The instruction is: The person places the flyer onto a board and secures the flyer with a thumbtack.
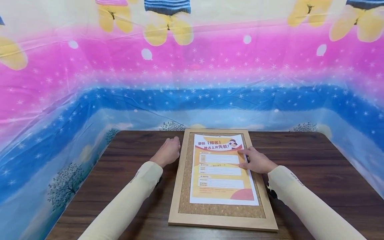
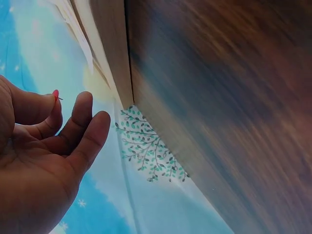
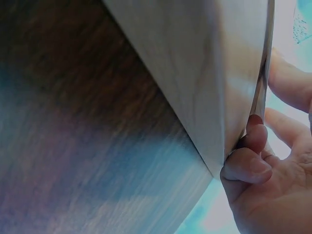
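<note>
A cork board [image 1: 186, 186] in a light wooden frame lies on the table, with a yellow and white printed poster [image 1: 220, 195] on top of its cork. Left of the frame, close to its far part, is my left hand [image 1: 168, 151]. Its thumb and index finger pinch a small red push pin [image 2: 55, 94], the metal point sticking out, as the left wrist view shows. From the right side my right hand [image 1: 259, 160] reaches over the frame. Its thumb and a finger rest spread on the poster's right edge, while other fingers lie by the frame's side in the right wrist view.
The dark brown wooden table [image 1: 120, 173] extends to both sides of the board. A patterned pink and blue cloth [image 1: 192, 83] hangs behind the table and along its sides. A small dark spot shows at the poster's top edge.
</note>
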Demonstrator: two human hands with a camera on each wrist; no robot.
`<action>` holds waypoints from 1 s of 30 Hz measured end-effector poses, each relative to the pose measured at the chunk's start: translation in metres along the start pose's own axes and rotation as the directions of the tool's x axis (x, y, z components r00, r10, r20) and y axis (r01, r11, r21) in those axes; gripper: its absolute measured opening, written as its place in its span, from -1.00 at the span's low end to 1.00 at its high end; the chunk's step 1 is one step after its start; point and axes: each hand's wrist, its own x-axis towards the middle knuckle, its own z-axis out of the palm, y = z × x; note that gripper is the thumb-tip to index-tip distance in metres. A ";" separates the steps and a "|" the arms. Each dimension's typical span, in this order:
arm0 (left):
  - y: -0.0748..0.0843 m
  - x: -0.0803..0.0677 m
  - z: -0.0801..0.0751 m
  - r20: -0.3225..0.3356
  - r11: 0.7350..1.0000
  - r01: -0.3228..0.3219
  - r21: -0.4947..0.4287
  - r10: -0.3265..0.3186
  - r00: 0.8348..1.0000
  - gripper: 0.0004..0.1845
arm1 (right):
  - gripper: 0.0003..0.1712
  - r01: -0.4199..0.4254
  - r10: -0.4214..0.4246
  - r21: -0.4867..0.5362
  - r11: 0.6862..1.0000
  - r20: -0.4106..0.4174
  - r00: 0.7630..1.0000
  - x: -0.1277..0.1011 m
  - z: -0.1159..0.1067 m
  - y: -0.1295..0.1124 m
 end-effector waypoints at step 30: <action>0.034 0.046 0.002 0.108 0.970 -0.002 -0.244 0.029 0.994 -0.85 | -0.23 -0.011 0.011 0.011 1.000 -0.001 1.000 -0.001 -0.001 0.002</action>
